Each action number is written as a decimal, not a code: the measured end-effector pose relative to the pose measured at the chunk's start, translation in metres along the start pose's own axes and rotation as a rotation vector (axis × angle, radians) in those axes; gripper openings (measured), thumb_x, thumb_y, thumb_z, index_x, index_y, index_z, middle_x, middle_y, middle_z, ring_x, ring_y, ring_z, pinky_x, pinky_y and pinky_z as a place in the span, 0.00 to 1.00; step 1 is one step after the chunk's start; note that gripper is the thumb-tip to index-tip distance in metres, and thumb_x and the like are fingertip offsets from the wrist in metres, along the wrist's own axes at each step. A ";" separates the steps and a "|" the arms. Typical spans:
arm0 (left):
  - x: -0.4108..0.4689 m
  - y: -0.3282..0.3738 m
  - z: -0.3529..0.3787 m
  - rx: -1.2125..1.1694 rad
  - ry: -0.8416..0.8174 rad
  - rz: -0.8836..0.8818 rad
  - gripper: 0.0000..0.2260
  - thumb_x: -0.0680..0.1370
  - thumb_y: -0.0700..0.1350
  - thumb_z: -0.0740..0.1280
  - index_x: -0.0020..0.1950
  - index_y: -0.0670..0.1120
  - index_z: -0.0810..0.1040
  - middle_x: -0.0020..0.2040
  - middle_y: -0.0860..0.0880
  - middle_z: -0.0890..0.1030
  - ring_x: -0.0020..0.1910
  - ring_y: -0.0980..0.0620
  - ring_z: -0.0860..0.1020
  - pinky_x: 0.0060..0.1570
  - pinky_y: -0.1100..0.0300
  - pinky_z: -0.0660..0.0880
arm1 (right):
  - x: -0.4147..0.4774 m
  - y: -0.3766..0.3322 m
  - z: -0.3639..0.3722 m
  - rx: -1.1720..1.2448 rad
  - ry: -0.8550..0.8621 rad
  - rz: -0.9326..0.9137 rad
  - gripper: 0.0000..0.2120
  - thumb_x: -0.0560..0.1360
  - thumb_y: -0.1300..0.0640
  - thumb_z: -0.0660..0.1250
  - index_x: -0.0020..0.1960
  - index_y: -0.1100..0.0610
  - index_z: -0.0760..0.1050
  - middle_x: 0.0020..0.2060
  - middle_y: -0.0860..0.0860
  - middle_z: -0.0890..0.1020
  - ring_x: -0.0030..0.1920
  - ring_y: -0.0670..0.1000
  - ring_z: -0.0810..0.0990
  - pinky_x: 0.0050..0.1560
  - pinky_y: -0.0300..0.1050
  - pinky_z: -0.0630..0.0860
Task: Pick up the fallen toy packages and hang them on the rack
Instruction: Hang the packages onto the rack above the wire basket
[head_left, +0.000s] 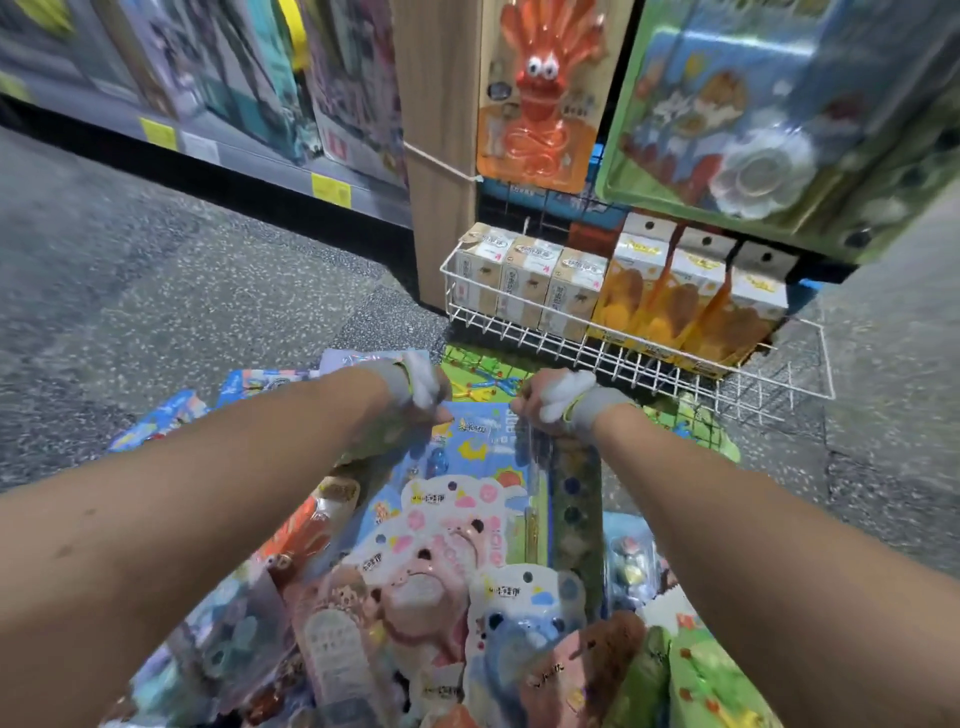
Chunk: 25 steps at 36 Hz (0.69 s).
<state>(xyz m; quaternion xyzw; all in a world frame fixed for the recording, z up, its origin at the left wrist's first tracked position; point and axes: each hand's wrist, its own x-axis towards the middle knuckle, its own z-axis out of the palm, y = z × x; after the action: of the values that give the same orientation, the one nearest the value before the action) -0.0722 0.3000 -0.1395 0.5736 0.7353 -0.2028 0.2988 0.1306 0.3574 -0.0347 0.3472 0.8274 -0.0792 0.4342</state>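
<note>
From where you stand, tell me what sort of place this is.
Most likely a toy shop aisle: shelves with yellow price tags, an orange carded toy hanging on display, and a wire basket of boxed goods.

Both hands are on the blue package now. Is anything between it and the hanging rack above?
The white wire basket of boxes juts out just beyond the blue package held by the left hand and right hand. Hanging packages, like the orange squid toy, already cover the rack above.

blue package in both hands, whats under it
Under the blue package lie a green package at its far edge and pink packages overlapping its near end; the rest is covered.
</note>
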 end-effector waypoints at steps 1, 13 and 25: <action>-0.036 0.019 -0.020 0.014 0.026 0.038 0.12 0.77 0.58 0.66 0.50 0.50 0.78 0.47 0.50 0.81 0.43 0.47 0.79 0.49 0.54 0.79 | -0.006 0.003 0.000 0.009 0.007 0.013 0.23 0.85 0.52 0.49 0.79 0.52 0.54 0.78 0.49 0.56 0.76 0.51 0.57 0.66 0.45 0.61; -0.086 0.053 -0.067 0.183 0.034 0.051 0.26 0.79 0.64 0.59 0.66 0.46 0.73 0.60 0.48 0.80 0.57 0.45 0.79 0.51 0.60 0.72 | -0.061 0.028 -0.010 0.135 0.233 0.088 0.20 0.84 0.58 0.53 0.74 0.48 0.64 0.72 0.49 0.68 0.71 0.52 0.67 0.62 0.44 0.66; -0.103 0.062 -0.092 0.112 0.276 0.038 0.18 0.80 0.60 0.62 0.51 0.46 0.77 0.49 0.47 0.82 0.42 0.48 0.74 0.40 0.60 0.66 | -0.084 0.060 -0.018 0.271 0.427 0.088 0.15 0.82 0.51 0.55 0.48 0.59 0.74 0.47 0.52 0.72 0.45 0.51 0.71 0.36 0.42 0.64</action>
<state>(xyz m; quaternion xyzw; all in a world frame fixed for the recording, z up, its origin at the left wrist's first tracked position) -0.0151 0.3008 0.0001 0.6257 0.7458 -0.1572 0.1662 0.1888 0.3674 0.0515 0.4466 0.8664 -0.0952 0.2021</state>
